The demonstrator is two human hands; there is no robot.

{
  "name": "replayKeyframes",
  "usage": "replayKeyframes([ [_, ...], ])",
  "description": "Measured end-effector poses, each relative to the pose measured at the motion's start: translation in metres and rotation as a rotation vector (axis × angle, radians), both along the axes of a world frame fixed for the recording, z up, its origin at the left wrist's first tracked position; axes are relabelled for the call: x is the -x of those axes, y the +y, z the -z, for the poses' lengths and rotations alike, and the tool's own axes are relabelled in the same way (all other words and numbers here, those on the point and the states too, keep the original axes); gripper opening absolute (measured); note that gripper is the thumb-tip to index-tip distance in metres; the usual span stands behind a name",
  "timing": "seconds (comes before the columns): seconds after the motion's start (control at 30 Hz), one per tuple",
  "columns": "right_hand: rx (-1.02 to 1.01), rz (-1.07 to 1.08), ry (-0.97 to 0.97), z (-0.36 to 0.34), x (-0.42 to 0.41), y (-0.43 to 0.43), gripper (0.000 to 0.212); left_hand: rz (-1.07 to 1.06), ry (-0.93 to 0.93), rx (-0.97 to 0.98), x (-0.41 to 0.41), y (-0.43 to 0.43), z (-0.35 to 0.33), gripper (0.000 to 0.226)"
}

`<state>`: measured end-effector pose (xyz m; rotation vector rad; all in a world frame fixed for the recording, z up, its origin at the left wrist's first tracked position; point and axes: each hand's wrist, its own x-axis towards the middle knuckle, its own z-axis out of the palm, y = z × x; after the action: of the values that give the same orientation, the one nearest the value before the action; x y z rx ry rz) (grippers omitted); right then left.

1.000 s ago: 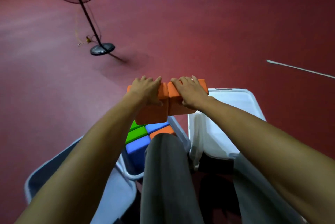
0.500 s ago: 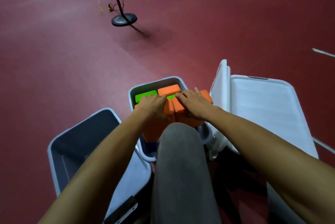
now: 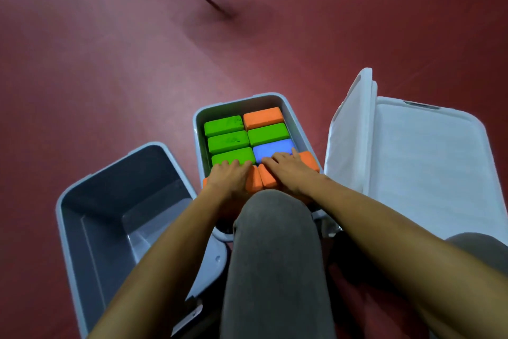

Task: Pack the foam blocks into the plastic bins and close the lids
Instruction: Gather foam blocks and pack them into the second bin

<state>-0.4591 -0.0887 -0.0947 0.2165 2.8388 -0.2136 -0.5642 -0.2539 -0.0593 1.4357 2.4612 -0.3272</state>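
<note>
1. The left orange block (image 3: 255, 183) and right orange block (image 3: 309, 162) sat side by side in the middle bin (image 3: 295, 116).
2. The left hand (image 3: 229, 178) and right hand (image 3: 291, 171) pressed flat on them, fingers straight.
3. A grey bin (image 3: 115, 201) stood left of the left hand.

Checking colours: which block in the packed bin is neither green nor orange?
The blue block, in the right column, at the right hand's fingertips; all others visible are green or orange.

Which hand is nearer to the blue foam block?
Right. The right hand rests its fingers on the near edge of the blue block; the left hand lies further left, by a green block.
</note>
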Motion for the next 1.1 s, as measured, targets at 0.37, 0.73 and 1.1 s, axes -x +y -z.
replayKeyframes([
  [0.37,0.003,0.086,-0.087,0.071,-0.013,0.006,0.079,-0.106,-0.050,0.033,-0.016,0.007,0.067,0.053],
  [0.73,-0.029,0.000,-0.214,0.101,-0.005,0.029,0.098,-0.046,-0.086,-0.066,-0.002,0.019,0.120,0.079],
  [1.1,-0.049,-0.132,-0.238,0.109,-0.013,0.015,0.096,-0.033,-0.099,0.076,-0.005,0.003,0.159,0.110],
])
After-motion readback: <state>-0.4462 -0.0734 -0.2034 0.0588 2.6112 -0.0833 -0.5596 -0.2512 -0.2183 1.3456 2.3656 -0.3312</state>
